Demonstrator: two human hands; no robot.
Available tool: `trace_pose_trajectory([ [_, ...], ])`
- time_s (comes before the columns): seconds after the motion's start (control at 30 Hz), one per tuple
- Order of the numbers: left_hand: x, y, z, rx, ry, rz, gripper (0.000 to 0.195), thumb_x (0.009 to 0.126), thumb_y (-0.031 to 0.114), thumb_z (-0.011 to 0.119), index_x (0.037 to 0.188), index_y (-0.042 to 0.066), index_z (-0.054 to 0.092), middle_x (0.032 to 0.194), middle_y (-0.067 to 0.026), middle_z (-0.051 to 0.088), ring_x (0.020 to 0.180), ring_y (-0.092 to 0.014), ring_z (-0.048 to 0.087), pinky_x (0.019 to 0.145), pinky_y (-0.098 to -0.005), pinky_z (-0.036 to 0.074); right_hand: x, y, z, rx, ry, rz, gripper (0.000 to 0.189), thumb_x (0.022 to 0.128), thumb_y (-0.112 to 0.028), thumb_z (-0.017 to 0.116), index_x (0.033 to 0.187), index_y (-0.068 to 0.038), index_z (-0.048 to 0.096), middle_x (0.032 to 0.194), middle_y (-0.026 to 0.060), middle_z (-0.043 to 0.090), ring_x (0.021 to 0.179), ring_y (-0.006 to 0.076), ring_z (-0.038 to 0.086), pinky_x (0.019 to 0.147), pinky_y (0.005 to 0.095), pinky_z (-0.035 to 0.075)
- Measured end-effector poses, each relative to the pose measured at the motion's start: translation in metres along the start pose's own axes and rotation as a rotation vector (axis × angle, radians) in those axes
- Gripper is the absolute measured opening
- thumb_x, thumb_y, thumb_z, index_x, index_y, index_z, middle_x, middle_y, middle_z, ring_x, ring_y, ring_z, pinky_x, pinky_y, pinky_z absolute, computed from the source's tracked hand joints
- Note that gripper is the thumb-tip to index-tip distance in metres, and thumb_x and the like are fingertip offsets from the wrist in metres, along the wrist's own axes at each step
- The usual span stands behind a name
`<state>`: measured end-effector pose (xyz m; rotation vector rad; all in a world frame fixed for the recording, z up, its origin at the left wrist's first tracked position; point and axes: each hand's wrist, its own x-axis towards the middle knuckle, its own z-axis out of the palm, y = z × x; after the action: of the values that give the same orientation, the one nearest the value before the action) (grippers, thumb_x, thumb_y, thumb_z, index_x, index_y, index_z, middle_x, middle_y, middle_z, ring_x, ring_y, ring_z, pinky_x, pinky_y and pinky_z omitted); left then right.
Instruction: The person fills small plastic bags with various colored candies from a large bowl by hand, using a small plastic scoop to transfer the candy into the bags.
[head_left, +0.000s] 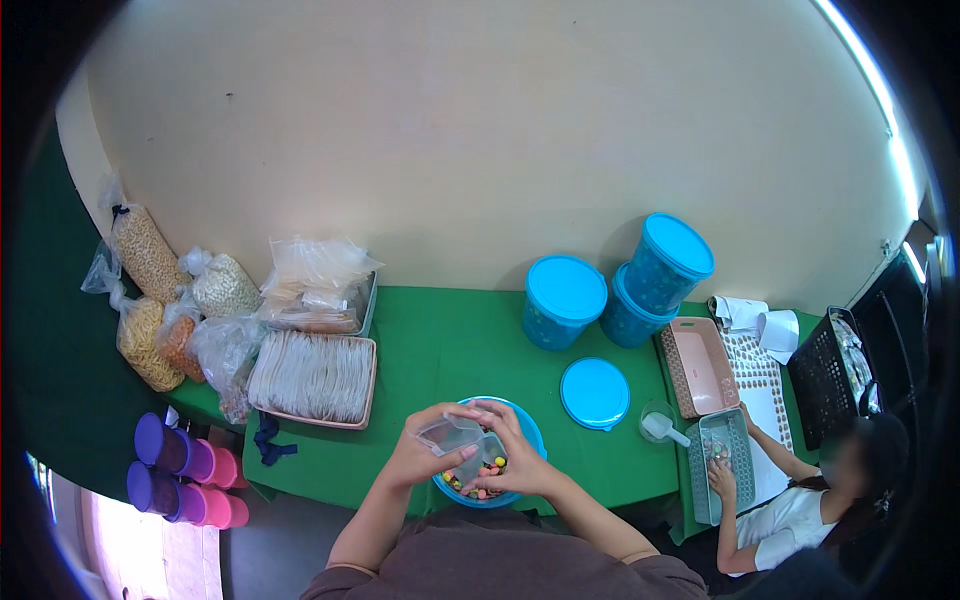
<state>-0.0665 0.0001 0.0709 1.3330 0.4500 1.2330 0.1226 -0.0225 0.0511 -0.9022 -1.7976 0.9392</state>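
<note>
Above a round blue tub (534, 435), my left hand (426, 448) grips a clear plastic pouch (452, 433) between thumb and fingers. My right hand (529, 459) curves around the other side of the clear plastic, its fingertips meeting the pouch near the top. Where the two hands overlap the plastic, its exact outline is hard to make out. Colourful small sweets (489, 474), pink, yellow and dark, lie in the tub below both hands. A flat blue lid (595, 394) rests on the green cloth to the right of the tub.
Lidded blue tubs (564, 304) stand by the wall. A clear cup with a white scoop (660, 426) sits right, near a co-worker (780, 517) handling packets in a grey basket (701, 491). Left are a basket of packed pouches (315, 379), snack bags (146, 251) and purple-pink canisters (187, 480).
</note>
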Motion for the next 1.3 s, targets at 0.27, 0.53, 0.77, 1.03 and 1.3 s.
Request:
trace_pose_trajectory([
  [0.27, -0.010, -0.002, -0.015, 0.026, 0.523, 0.152, 0.037, 0.084, 0.018, 0.075, 0.112, 0.002, 0.059, 0.093, -0.0120, 0.067, 0.090, -0.021, 0.066, 0.090, -0.0415, 0.053, 0.013, 0.044, -0.004, -0.233, -0.236, 0.034, 0.037, 0.088, -0.018, 0.066, 0.123, -0.007, 0.059, 0.122, 0.0128, 0.057, 0.110, 0.0301, 0.057, 0.095, 0.0421, 0.045],
  [0.53, -0.016, 0.011, -0.026, 0.304, 0.553, 0.110, 0.037, 0.078, 0.005, 0.076, 0.110, 0.003, 0.057, 0.096, -0.0053, 0.061, 0.090, -0.015, 0.062, 0.083, -0.0298, 0.050, 0.004, 0.120, 0.019, -1.366, -0.700, -0.446, 0.034, 0.080, -0.021, 0.061, 0.110, -0.010, 0.069, 0.132, 0.0116, 0.052, 0.124, 0.0267, 0.044, 0.105, 0.0405, 0.032],
  [0.77, -0.032, 0.006, -0.043, 0.404, 0.576, 0.029, 0.039, 0.076, 0.001, 0.076, 0.110, 0.002, 0.058, 0.097, -0.0051, 0.060, 0.091, -0.014, 0.060, 0.083, -0.0286, 0.049, 0.020, 0.106, -0.004, -1.455, -0.734, -0.591, 0.025, 0.073, -0.021, 0.062, 0.087, -0.006, 0.075, 0.131, 0.0115, 0.055, 0.125, 0.0262, 0.043, 0.107, 0.0400, 0.030],
  [1.03, -0.032, 0.000, -0.045, 0.430, 0.571, -0.027, 0.038, 0.077, 0.001, 0.075, 0.110, 0.002, 0.057, 0.097, -0.0049, 0.060, 0.091, -0.013, 0.060, 0.083, -0.0286, 0.048, 0.030, 0.097, -0.005, -1.189, -0.921, -0.011, 0.017, 0.079, -0.019, 0.062, 0.088, -0.004, 0.060, 0.080, 0.0080, 0.065, 0.084, 0.0217, 0.064, 0.066, 0.0364, 0.049],
  [1.3, -0.030, -0.006, -0.048, 0.475, 0.560, -0.095, 0.039, 0.077, 0.004, 0.076, 0.111, 0.002, 0.057, 0.098, -0.0056, 0.061, 0.093, -0.014, 0.059, 0.084, -0.0291, 0.048, 0.031, 0.117, 0.013, -1.388, -0.720, -0.403, 0.012, 0.080, -0.015, 0.060, 0.086, -0.005, 0.061, 0.080, 0.0057, 0.061, 0.076, 0.0205, 0.061, 0.060, 0.0363, 0.048],
])
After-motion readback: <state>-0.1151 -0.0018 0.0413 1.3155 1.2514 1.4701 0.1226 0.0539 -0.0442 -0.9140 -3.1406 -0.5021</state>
